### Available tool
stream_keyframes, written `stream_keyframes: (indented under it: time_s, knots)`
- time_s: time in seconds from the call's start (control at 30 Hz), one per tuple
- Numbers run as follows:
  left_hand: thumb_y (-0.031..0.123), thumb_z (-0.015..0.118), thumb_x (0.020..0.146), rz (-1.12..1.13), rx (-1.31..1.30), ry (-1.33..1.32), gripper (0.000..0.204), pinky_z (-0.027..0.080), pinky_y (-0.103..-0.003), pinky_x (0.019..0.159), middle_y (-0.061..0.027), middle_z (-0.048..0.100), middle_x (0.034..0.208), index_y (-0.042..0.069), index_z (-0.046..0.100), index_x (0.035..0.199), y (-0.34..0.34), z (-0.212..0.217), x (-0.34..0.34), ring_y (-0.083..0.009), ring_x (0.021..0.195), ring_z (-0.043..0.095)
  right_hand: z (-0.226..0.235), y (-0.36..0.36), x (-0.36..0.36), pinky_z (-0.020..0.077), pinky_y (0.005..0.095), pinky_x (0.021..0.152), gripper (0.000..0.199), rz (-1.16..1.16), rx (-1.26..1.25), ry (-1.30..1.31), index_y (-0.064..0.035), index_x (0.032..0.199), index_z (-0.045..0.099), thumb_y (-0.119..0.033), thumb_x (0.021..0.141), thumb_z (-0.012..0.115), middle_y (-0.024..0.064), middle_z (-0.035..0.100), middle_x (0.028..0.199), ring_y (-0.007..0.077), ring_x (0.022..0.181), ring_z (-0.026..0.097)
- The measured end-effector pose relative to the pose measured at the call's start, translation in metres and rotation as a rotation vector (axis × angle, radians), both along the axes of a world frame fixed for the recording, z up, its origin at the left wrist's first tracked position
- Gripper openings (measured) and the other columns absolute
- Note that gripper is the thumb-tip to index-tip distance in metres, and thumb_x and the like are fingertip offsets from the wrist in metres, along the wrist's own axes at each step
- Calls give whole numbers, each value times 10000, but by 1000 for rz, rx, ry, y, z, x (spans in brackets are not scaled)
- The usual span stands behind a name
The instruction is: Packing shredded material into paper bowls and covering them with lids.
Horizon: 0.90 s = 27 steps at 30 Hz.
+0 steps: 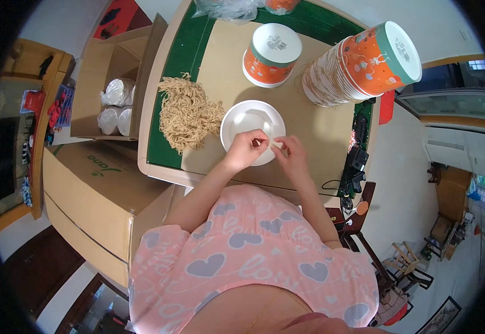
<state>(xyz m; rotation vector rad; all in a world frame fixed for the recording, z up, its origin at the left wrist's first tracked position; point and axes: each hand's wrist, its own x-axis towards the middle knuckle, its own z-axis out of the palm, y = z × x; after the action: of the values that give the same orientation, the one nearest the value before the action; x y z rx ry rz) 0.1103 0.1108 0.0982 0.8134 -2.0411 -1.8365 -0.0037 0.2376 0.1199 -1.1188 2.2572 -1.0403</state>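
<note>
Over the near part of a white round paper tub [230,123], my left hand [245,148] and my right hand [293,158] come close together. The fingers of both hands are pinched; what lies between them is too small to make out. The tub's pale inside faces up. A tangled heap of beige cords [189,114] lies to the left, its edge close to the tub. Behind the tub stands an orange paper tub [270,69] with a green band and its white base up. To the right, a leaning stack of nested orange tubs [359,64] has cord strands along its side.
Brown sheeting [309,136] covers the middle of the green-topped table. Clear plastic wrap [228,8] lies at the far edge. Black adapters and cables [356,161] are at the right edge. Left of the table, an open carton [95,72] holds wrapped white rolls, near a large closed carton [92,195].
</note>
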Motion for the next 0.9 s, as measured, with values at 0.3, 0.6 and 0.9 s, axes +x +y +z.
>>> stream_keyframes:
  time_s: [0.3, 0.6, 0.9]
  knots:
    - [90, 623, 793, -177, -70, -150, 102, 500, -315, 648, -161, 657, 769, 9, 663, 838, 4, 36, 3, -231, 671, 644, 5, 11, -5, 484, 298, 610, 83, 26, -13, -40, -54, 862, 631, -91, 791, 656, 81, 572, 818, 195, 685, 597]
    - [65, 648, 794, -279, 128, -24, 71, 454, -249, 602, -40, 640, 692, -4, 656, 809, 12, 70, 10, -77, 644, 551, -1, 20, -6, 511, 297, 616, 98, 65, -102, -72, -36, 879, 622, -32, 783, 642, 90, 572, 840, 212, 710, 611]
    - [106, 643, 775, -129, -330, -285, 89, 498, -328, 633, -137, 655, 746, 32, 664, 821, -30, 72, 44, -240, 695, 657, -15, 22, -60, 437, 271, 636, 89, 125, 16, -204, -49, 916, 614, -92, 839, 609, 73, 580, 783, 154, 680, 540]
